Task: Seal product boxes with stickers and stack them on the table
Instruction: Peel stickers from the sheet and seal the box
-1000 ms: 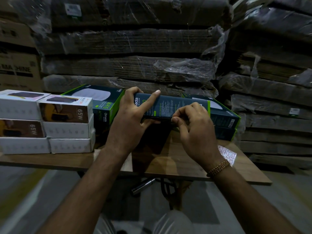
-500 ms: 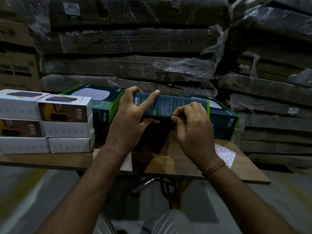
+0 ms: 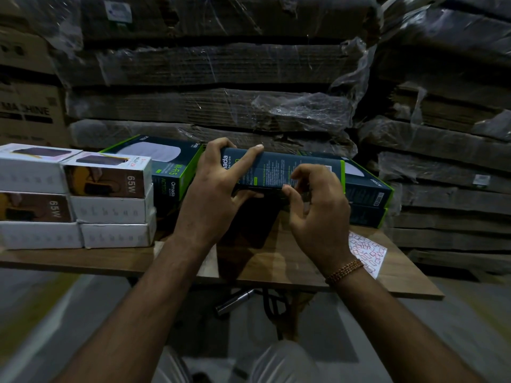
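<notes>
Both hands work one dark box held above the tabletop's middle.

Left hand (image 3: 213, 189) grips the dark box (image 3: 279, 168) at its left end, forefinger laid along the top; right hand (image 3: 312, 205) thumb presses a small sticker (image 3: 286, 186) onto the lower edge. Best to rub firmly across the flap seam. Sticker sheet (image 3: 367, 252) lies near the tabletop (image 3: 276, 258) right edge.
</notes>
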Available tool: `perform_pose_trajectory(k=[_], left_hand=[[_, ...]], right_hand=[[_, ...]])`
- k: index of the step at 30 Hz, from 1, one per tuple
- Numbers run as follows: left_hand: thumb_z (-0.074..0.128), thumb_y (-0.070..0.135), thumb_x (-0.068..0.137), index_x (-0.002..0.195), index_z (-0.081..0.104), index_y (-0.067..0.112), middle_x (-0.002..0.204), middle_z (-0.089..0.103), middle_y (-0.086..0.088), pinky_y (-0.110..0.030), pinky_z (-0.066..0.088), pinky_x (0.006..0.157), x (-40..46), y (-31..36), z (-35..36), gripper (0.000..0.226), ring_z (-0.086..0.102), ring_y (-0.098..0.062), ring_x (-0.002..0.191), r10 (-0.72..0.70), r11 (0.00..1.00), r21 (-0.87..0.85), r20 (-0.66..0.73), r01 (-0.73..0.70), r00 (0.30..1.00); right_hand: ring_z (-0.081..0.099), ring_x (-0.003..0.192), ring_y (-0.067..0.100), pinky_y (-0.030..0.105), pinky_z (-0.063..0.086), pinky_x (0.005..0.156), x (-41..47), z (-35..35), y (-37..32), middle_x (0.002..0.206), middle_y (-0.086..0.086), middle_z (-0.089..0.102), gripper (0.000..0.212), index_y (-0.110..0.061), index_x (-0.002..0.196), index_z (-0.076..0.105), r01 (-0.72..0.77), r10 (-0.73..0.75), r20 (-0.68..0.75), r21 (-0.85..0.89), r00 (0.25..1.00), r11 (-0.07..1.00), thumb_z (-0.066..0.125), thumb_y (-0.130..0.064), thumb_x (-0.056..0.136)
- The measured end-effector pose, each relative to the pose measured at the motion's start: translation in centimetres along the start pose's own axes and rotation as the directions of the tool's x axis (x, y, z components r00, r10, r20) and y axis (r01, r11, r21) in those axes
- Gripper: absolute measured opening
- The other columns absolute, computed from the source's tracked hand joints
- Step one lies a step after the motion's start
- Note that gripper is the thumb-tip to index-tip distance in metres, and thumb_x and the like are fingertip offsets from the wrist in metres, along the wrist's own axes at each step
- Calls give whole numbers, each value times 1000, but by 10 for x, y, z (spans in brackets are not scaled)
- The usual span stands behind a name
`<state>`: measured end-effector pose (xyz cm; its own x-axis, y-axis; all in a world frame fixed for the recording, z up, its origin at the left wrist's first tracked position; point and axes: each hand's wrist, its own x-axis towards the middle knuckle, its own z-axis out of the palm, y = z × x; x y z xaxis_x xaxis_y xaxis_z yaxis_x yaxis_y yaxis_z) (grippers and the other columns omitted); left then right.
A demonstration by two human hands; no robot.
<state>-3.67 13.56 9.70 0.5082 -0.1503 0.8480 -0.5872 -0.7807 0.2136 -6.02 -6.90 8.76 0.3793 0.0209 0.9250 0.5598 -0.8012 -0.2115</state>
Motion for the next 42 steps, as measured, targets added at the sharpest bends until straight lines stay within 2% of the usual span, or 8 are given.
perform_pose_trajectory(k=[2,4,9,19,25,32,37,42], left_hand=[[87,24,85,162,45,31,149,36,-15,-40,49,113,1,0,0,88,42,-29,138,-2,1000,-4,1,2,1000],[86,25,85,161,45,32,149,36,-15,-39,49,113,1,0,0,87,42,-29,138,-3,1000,-10,1,3,1000],[86,25,84,161,45,32,149,37,-15,-40,50,112,1,0,0,88,43,-30,138,-4,1000,-19,-5,4,1000],[87,25,84,161,45,33,148,37,-15,-40,51,111,2,1,1,89,43,-29,137,-5,1000,-16,-6,5,1000],[88,25,84,161,45,32,149,37,-15,-42,53,110,2,1,2,89,45,-29,136,-5,1000,-8,-9,5,1000],[89,25,83,161,45,31,147,38,-14,-40,52,110,4,2,3,89,45,-28,134,-1,1000,-6,-9,1,1000],[88,25,84,161,45,32,148,37,-14,-38,49,113,6,3,3,88,45,-28,136,-4,1000,-4,-2,4,1000],[88,25,84,161,45,31,149,37,-15,-43,51,113,6,3,2,88,45,-30,136,-5,1000,4,4,5,1000]], right_hand=[[58,91,23,40,50,73,0,1,3,98,0,61,7,-13,104,67,55,-55,-5,-42,998,998,71,-15,99],[58,90,25,40,48,70,-2,1,5,97,2,62,4,-12,101,71,99,-102,-26,-113,994,989,70,-15,100],[59,90,26,34,45,71,-3,0,8,101,4,67,13,-12,105,77,137,-147,-39,-182,988,974,69,-22,102],[62,90,27,36,50,72,-5,0,14,101,9,70,16,-7,110,80,202,-221,-82,-194,972,960,73,-19,102],[62,92,27,39,51,69,-3,1,19,101,7,72,17,-11,111,81,238,-268,-91,-254,959,937,74,-23,102],[63,98,33,46,53,77,3,0,28,101,9,72,16,-10,109,81,319,-353,-74,-287,933,903,72,-21,103],[64,108,36,48,54,84,10,1,33,110,14,71,20,-7,115,79,359,-378,-15,-287,925,888,69,-20,102],[57,125,38,51,47,104,13,-6,42,130,18,61,44,-7,133,69,342,-317,132,-257,939,904,78,-21,93]])
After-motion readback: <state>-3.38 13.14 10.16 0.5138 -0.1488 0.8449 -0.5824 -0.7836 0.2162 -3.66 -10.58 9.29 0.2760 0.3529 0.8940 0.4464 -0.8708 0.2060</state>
